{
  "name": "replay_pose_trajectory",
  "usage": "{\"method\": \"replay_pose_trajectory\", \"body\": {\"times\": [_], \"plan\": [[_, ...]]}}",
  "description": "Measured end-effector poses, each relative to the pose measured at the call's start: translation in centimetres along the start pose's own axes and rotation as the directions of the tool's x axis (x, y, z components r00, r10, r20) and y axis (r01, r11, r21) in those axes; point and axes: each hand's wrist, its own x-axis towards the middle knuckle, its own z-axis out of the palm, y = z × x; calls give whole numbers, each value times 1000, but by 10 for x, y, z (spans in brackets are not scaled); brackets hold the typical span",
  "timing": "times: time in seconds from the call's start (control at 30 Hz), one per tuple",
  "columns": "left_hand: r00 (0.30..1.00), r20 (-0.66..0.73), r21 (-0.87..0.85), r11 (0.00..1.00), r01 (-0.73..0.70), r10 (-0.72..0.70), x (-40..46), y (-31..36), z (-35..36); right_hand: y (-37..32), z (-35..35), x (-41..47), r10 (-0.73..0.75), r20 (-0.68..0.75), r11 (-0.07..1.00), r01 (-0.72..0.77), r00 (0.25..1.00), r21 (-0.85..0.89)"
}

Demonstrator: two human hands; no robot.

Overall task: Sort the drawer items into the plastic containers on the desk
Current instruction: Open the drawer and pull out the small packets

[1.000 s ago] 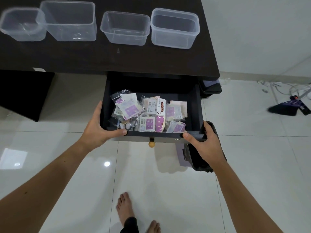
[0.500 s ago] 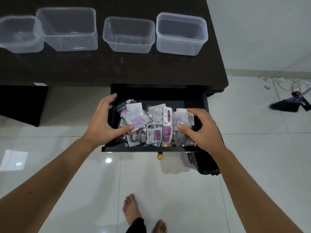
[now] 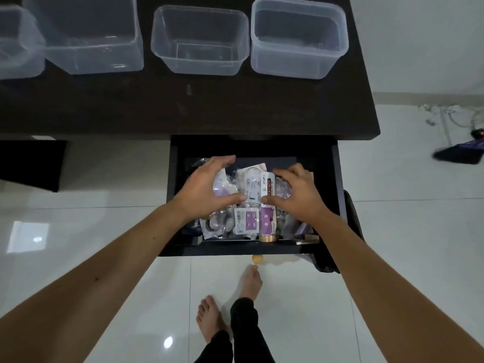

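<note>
Head view looks down into an open dark drawer (image 3: 251,248) at mid-frame, packed with small clear packets (image 3: 245,221) carrying purple-and-white cards, a white pack printed "STICKY NOTE" (image 3: 267,188) standing among them, and a roll of tape (image 3: 267,238) against the front wall. A round wooden knob (image 3: 257,259) sticks out below the drawer front. Four clear plastic containers (image 3: 200,40) stand in a row on the dark counter (image 3: 183,111) across the top of the frame. The left hand (image 3: 207,189) lies over the left part of the pile, fingers spread and curved, thumb touching a packet. The right hand (image 3: 296,195) cups the right part, fingers bent over the packets, thumb beside the sticky-note pack; whether either hand actually grips anything cannot be told. Compared with half a second ago, both hands have gone deeper into the drawer and closer together, and the containers sit larger and nearer the frame's top edge
</note>
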Motion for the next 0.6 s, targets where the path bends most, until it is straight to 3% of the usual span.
{"method": "replay_pose_trajectory", "body": {"times": [0.27,0.43,0.6], "plan": [[994,-32,-139,986,95,-100,9,4,16,-1,-8,4,-57,-66,958,73,996,278],[988,-2,-357,923,143,-154,13,12,18,-12,-16,1,-125,-34,879,127,992,460],[983,72,-486,855,184,-170,16,19,19,-16,-15,0,-131,-22,858,124,991,498]]}}
